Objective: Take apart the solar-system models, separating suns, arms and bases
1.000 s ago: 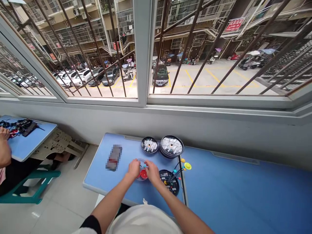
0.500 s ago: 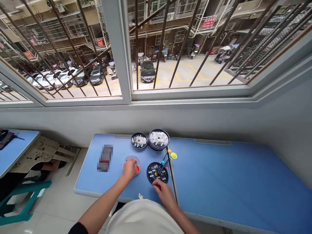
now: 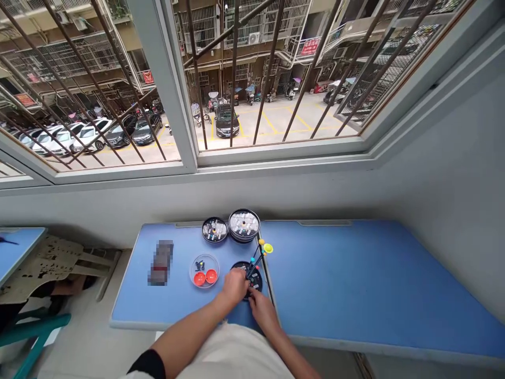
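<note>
A round black disc (image 3: 257, 285) with printed labels lies in front of me. Thin black arms rise from it, tipped with small coloured balls and a yellow ringed piece (image 3: 268, 248). My left hand (image 3: 235, 285) is over the disc's left side, its fingers pinched together; what they hold is hidden. Close beside it, at the disc's front edge, my right hand (image 3: 260, 305) has its fingers bent and closed, and whatever is in them cannot be made out. To the left stands a clear round dish (image 3: 194, 259) with two orange-red half shells (image 3: 199, 278) and small dark pieces.
A stack of black round discs (image 3: 244, 223) and a smaller black round disc (image 3: 215, 230) sit at the table's back, by the wall. A blurred dark object (image 3: 161, 263) lies on the left. Two blue tables meet at a seam right of the disc. Barred windows are ahead.
My left hand has moved right, from the clear dish to the black disc, leaving the dish's contents in view. My right hand stays by the disc's front edge. The view has shifted slightly.
</note>
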Available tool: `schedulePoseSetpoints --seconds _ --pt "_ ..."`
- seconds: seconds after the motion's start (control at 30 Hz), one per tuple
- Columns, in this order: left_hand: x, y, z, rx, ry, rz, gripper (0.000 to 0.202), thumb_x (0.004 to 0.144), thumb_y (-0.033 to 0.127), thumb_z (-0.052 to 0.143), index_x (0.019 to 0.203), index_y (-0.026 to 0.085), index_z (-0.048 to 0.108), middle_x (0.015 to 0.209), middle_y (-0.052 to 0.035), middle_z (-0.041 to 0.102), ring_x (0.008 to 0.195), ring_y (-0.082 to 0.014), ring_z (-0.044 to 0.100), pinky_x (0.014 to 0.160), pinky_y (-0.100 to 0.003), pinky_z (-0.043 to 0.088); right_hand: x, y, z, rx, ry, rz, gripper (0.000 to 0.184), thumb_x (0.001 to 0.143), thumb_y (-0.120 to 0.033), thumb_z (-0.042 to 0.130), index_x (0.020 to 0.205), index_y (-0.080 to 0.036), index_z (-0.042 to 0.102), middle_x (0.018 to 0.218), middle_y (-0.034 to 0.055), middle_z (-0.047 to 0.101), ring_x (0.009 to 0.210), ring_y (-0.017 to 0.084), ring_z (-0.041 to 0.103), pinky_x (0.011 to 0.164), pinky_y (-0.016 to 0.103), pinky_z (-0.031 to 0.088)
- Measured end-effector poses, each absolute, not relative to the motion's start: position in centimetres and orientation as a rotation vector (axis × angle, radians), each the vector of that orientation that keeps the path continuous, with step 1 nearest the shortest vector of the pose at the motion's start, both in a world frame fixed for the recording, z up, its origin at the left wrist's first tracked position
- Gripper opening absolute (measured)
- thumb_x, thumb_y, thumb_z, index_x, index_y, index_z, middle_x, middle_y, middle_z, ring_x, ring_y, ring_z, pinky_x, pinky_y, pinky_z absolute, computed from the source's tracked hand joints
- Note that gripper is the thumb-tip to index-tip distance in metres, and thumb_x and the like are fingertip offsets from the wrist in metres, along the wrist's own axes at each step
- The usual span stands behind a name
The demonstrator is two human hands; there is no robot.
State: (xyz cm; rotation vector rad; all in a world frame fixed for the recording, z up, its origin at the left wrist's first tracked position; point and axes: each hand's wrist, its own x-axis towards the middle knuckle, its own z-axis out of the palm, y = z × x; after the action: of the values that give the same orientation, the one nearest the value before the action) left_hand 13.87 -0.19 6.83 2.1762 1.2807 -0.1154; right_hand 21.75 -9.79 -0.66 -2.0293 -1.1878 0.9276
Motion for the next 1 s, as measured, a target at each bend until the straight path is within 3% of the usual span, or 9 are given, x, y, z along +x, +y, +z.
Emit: schedulePoseSetpoints --seconds 0.3,0.47,0.53,0.67,0.73,0.87,1.0 --pt "13.3 -1.0 9.5 2.166 1.248 0.086 0.016 0.077 0.021 0.049 0.080 0.017 0.064 0.086 -0.0060 0.064 0.084 -0.0172 0.056 0.072 -0.024 0.040 21.8 -9.4 0.5 -2.008 -1.089 0.970 0.025 0.068 -0.016 0.050 0.088 -0.021 0.065 0.073 0.0078 0.067 0.072 0.026 0.063 0.065 0.035 0.042" --pt "11.1 -2.0 11.0 2.013 1.272 0.255 0.013 0.070 0.017 0.051 0.072 0.015 0.064 0.074 -0.0050 0.062 0.069 -0.0148 0.053 0.063 -0.023 0.037 21.7 -9.6 3.6 -1.733 -0.886 1.175 0.027 0.075 -0.040 0.048 0.084 -0.019 0.063 0.059 0.0012 0.059 0.050 0.017 0.054 0.050 0.029 0.040" --pt "10.2 -2.6 11.4 1.939 1.286 0.263 0.010 0.066 0.014 0.052 0.067 0.014 0.063 0.070 -0.0037 0.061 0.064 -0.0135 0.051 0.059 -0.023 0.035 21.5 -9.2 5.6 -1.546 -0.659 1.279 0.035 0.069 -0.050 0.055 0.084 -0.018 0.062 0.057 -0.0011 0.056 0.045 0.014 0.049 0.046 0.026 0.037" --pt "9.2 -3.5 12.1 1.658 1.290 0.273 0.007 0.055 0.010 0.055 0.061 0.013 0.058 0.059 0.0012 0.055 0.055 -0.0097 0.043 0.052 -0.022 0.031 21.0 -8.1 8.8 -1.408 -0.539 1.330 0.038 0.056 -0.051 0.070 0.068 -0.017 0.060 0.051 -0.0043 0.050 0.047 0.011 0.045 0.048 0.024 0.035" --pt "8.8 -3.7 12.7 1.361 1.273 0.254 0.007 0.056 0.017 0.057 0.062 0.013 0.056 0.053 0.0032 0.052 0.049 -0.0080 0.040 0.048 -0.021 0.028 20.6 -7.6 9.6 -1.400 -0.574 1.353 0.039 0.053 -0.052 0.071 0.058 -0.017 0.056 0.048 -0.0048 0.048 0.046 0.010 0.043 0.048 0.023 0.033" --pt "7.8 -3.7 13.7 0.912 1.146 0.214 0.029 0.064 0.042 0.056 0.064 0.013 0.057 0.047 0.0029 0.052 0.037 -0.0049 0.032 0.038 -0.020 0.022 19.9 -6.9 10.0 -1.401 -0.657 1.448 0.041 0.052 -0.055 0.070 0.056 -0.016 0.057 0.046 -0.0046 0.047 0.045 0.009 0.040 0.046 0.023 0.032" --pt "6.8 -3.7 14.3 0.720 1.161 0.240 0.032 0.054 0.044 0.064 0.061 0.014 0.055 0.042 0.0039 0.049 0.034 -0.0033 0.028 0.035 -0.018 0.014 18.7 -6.5 10.0 -1.398 -0.736 1.496 0.041 0.056 -0.057 0.064 0.052 -0.019 0.050 0.041 -0.0057 0.044 0.042 0.009 0.039 0.044 0.023 0.031"
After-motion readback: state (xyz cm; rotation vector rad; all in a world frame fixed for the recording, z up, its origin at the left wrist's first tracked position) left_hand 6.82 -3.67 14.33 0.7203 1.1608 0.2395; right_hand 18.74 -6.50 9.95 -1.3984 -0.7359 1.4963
